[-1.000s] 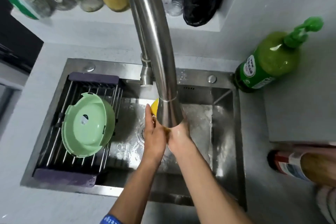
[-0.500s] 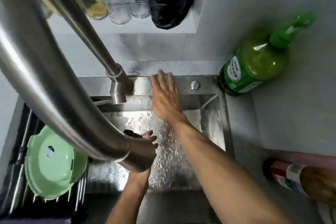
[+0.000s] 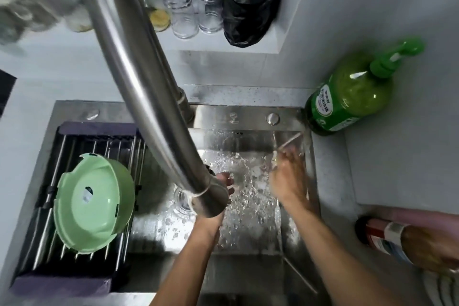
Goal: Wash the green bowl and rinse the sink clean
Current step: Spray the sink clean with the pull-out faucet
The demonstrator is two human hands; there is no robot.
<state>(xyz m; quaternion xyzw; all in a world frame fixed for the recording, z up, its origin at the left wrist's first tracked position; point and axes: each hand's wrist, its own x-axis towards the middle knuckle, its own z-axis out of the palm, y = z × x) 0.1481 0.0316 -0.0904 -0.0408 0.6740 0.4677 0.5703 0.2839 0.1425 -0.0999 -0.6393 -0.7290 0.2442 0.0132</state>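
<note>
Left hand (image 3: pixel 223 182): fingers curled around the spray head of the tall brushed-steel gooseneck faucet (image 3: pixel 149 97), grip closed on it, aiming the stream. Right hand (image 3: pixel 288 176): blurred, flat against the right wall of the stainless-steel sink basin (image 3: pixel 250 119); grip apparently loose and spread, holding nothing discernible, though blur prevents certainty. Water splashing across the basin floor between both hands.

Position relative to the faucet: pale green round plastic bowl (image 3: pixel 92 206) well to the left, resting on the dark steel-rod drying rack with purple end bars (image 3: pixel 82 129) that spans the left part of the sink. Bowl inverted and tilted, underside with small sticker facing up toward the camera, open mouth down toward the rack. Round form, so no distinct long axis; rim notches visible at upper left and lower right. Judged as already washed and set to drain; sink rinsing in progress.

Green pump bottle of dish liquid (image 3: pixel 347 99) to the right of the faucet on the grey surface (image 3: pixel 397 156), at the sink's rear corner.

Risks:
- Spray head angled too high: splash over the rim onto the surface and the bottle.
- Spray drifting left: dirty rinse water thrown onto the clean bowl.
- Wet fingers slipping on the smooth steel spout: stream jumping off target.
- Bowl perched at a tilt: sliding off the rods if the rack gets bumped.
</note>
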